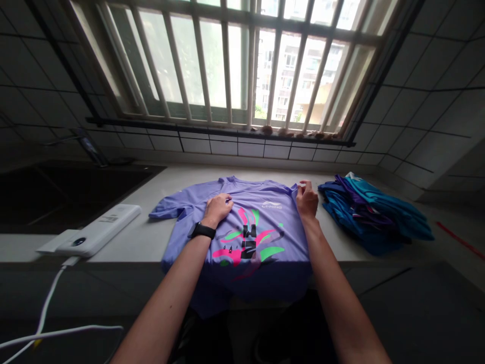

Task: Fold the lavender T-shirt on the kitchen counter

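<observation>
A purple T-shirt [265,222] lies front up on the white counter, with a pink, green and black print and white lettering on the chest. Its lower part hangs over the counter's front edge. My left hand [219,208], a black watch [202,230] on its wrist, rests on the chest with fingers curled in against the fabric. At the shirt's right shoulder side, my right hand [306,199] pinches the cloth between thumb and fingers. One sleeve [170,203] stretches out to the left; the other is gathered by my right hand.
Right of the shirt lies a pile of blue and purple clothes [373,212]. On the left sits a white power bank [102,227] with a white cable [49,298] running down. A dark sink [76,197] is beyond it, and a barred window [235,65] rises behind the counter [151,242].
</observation>
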Motion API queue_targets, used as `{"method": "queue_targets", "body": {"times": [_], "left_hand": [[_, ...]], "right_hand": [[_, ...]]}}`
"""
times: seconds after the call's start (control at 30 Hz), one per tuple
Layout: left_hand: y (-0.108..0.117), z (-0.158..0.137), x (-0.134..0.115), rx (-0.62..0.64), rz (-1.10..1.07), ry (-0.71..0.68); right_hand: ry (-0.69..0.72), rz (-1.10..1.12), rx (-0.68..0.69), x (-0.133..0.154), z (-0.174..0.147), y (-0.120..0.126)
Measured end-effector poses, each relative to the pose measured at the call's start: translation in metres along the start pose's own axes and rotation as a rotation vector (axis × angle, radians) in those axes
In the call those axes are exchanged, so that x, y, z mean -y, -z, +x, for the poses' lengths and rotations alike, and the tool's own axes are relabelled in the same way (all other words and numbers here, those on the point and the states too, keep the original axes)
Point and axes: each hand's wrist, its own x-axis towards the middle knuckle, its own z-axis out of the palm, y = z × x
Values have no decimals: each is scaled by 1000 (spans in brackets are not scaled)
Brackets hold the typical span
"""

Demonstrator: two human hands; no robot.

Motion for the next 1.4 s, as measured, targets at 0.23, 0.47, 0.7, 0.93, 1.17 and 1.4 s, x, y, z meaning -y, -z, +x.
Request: {"method": "queue_targets", "body": {"times": [0.23,0.47,0.7,0.93,1.17,1.4], "left_hand": [[0,0,1,-1,-15,-3],[1,0,-1,18,8,4],[0,1,1,18,-1,-1],[-2,1,2,-7,-22,-10],[-3,2,3,-11,-40,-4],[-3,2,3,-2,-51,-2]], "right_hand": [[-28,179,70,0,-2,3],[-21,-6,71,-9,0,0],[63,-206,386,-9,-4,-8],[-50,-255,151,-6,-4,4],[100,-231,313,-5,-7,-3],[117,-195,296,-9,-7,-8]]}}
